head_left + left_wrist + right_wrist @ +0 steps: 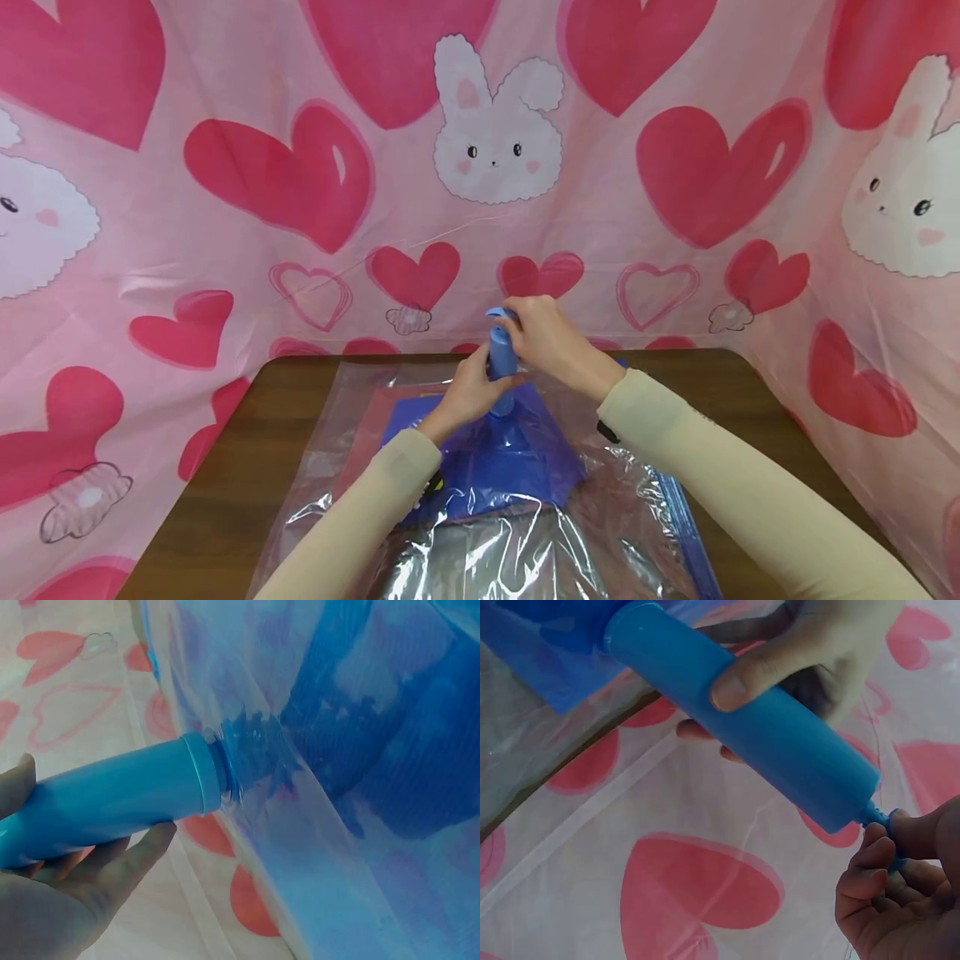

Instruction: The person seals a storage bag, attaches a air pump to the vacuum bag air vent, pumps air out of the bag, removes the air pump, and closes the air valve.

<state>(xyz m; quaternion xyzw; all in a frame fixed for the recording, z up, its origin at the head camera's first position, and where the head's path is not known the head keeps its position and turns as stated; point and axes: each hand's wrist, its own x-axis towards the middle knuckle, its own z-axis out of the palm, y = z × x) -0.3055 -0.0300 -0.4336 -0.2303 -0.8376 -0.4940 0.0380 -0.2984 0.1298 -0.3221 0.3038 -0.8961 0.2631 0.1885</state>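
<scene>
A blue hand pump (503,357) stands upright on a clear plastic storage bag (495,554). Its lower end meets the bag's surface, seen closely in the left wrist view. My left hand (467,390) grips the pump's barrel (742,724), thumb on one side and fingers on the other. My right hand (904,889) holds the small handle (892,823) at the pump's top; a short length of rod shows between handle and barrel. Under the film lie a blue cloth item (517,471) and a reddish one (366,433).
The bag covers much of a dark brown wooden table (232,483). A blue zip strip (686,533) runs along the bag's right edge. A pink curtain (405,225) with hearts and rabbits hangs behind the table and along both sides.
</scene>
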